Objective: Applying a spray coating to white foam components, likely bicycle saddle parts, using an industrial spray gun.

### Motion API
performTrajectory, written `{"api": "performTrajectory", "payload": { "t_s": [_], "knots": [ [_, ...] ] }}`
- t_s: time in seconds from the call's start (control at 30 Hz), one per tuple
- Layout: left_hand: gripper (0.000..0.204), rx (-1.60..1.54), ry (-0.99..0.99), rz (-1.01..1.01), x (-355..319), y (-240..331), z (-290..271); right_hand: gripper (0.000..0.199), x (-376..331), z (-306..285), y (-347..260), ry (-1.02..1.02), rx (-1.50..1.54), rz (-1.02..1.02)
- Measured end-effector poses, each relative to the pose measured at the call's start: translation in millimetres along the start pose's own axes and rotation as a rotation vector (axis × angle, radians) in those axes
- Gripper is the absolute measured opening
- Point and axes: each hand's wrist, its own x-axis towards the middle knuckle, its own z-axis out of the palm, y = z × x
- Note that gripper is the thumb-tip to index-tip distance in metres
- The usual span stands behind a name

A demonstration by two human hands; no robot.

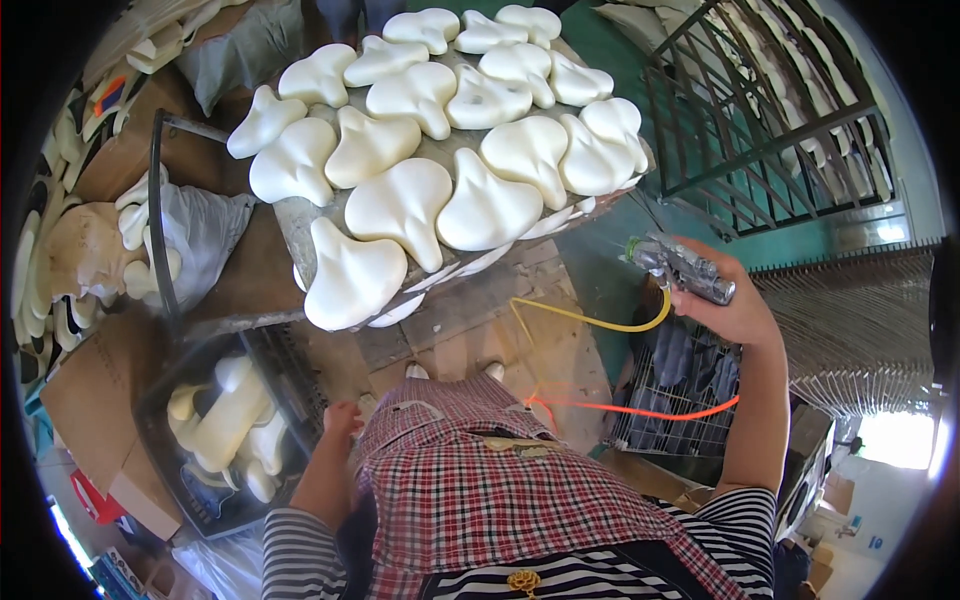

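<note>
Nearest, the left hand (342,418) hangs loosely curled and empty at seven o'clock above a black crate of cream foam saddle pads (228,432). At three o'clock the right hand (722,300) grips a taped metal spray gun (680,268). Spraying seems underway; next, aiming it toward the white saddle-shaped pieces (440,120) at twelve o'clock

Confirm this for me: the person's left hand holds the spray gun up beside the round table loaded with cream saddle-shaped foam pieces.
Not quite. The head view shows the right hand holding the spray gun; the left hand hangs empty by the checked apron. The rest stands: the round table carries cream saddle-shaped foam pieces.
</note>
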Motion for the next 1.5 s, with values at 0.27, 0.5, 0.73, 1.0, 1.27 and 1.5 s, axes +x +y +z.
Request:
{"api": "performTrajectory", "payload": {
  "t_s": [0.27, 0.5, 0.73, 1.0, 1.27, 1.5],
  "knots": [
    [0.026, 0.037, -0.004, 0.032, -4, 2, -14, 0.053, -58, 12, -5, 0.066, 0.132, 0.09],
    [0.026, 0.121, -0.056, 0.067, 11, -12, -30, 0.048, -96, 34, -5, 0.238, 0.187, 0.135],
    [0.025, 0.097, -0.002, 0.07, 4, -14, -20, 0.044, -111, 34, -9, 0.331, 0.185, 0.121],
    [0.025, 0.019, -0.037, 0.072, -21, -31, 5, 0.056, -137, 32, 6, 0.296, 0.207, 0.104],
    [0.027, -0.009, -0.002, 0.079, -33, -68, 24, 0.053, -155, 24, 16, 0.178, 0.187, 0.079],
    [0.03, -0.048, 0.033, -0.004, -46, -117, 17, 0.04, -129, 24, 19, 0.23, 0.167, -0.016]
  ]
}}
